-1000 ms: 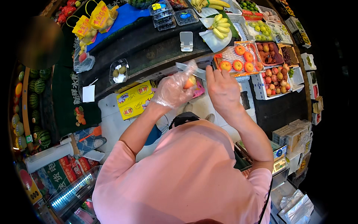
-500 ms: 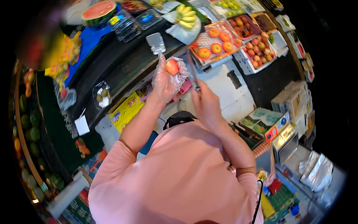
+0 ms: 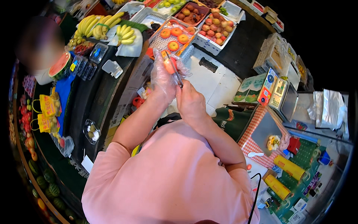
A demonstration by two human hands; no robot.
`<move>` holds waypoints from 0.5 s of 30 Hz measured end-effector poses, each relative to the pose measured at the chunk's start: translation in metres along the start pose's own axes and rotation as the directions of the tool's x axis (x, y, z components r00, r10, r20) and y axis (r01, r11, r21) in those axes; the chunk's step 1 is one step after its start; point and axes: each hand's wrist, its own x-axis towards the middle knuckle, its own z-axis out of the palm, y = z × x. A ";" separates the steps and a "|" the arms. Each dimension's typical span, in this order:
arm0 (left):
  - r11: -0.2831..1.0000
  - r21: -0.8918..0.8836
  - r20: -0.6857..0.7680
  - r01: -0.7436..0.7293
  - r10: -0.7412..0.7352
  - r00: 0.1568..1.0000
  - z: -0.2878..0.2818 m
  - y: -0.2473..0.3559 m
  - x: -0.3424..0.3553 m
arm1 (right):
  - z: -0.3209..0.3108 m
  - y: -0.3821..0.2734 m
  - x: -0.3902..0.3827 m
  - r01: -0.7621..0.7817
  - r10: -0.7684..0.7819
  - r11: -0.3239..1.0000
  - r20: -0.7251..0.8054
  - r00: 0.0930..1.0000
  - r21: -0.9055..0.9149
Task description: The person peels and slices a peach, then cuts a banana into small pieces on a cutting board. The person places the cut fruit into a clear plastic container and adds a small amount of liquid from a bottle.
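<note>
In the head view, the gloved left hand point(image 3: 163, 77) is cupping a fruit point(image 3: 168, 67) at upper centre; the right hand point(image 3: 191, 103) is gripping a knife point(image 3: 177, 76) across it. They're seemingly cutting or peeling; the next move is probably calling for steady blade control.

Cut watermelon point(image 3: 59, 66) sits beside clear boxes point(image 3: 84, 68) on the black tabletop point(image 3: 101, 91). Bananas point(image 3: 126, 36) lie beyond. Yellow bags point(image 3: 49, 106) stand left of blue cloth point(image 3: 67, 101). At right: scale point(image 3: 277, 93) beside green box point(image 3: 249, 89); white spoon point(image 3: 255, 154) at checked cloth's point(image 3: 261, 120) edge; two yellow rolls point(image 3: 289, 167).
</note>
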 end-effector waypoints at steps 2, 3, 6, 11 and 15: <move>0.998 0.064 -0.016 0.022 -0.021 1.000 0.027 -0.024 -0.015 | -0.024 0.011 -0.010 -0.031 0.031 1.000 -0.028 0.999 -0.001; 0.995 0.097 -0.025 0.033 -0.030 0.999 0.042 -0.036 -0.023 | -0.038 0.018 -0.016 -0.048 0.048 0.999 -0.032 0.998 0.000; 0.987 0.160 0.049 0.006 -0.014 0.999 0.080 -0.075 -0.040 | -0.077 0.036 -0.029 -0.069 0.070 0.997 -0.094 0.993 0.018; 0.945 0.326 0.096 0.001 -0.034 0.995 0.136 -0.137 -0.057 | -0.137 0.079 -0.056 -0.076 0.072 0.997 -0.189 0.979 -0.014; 0.925 0.380 0.189 -0.007 -0.070 0.980 0.161 -0.192 -0.052 | -0.179 0.110 -0.075 -0.115 0.115 0.993 -0.249 0.962 0.015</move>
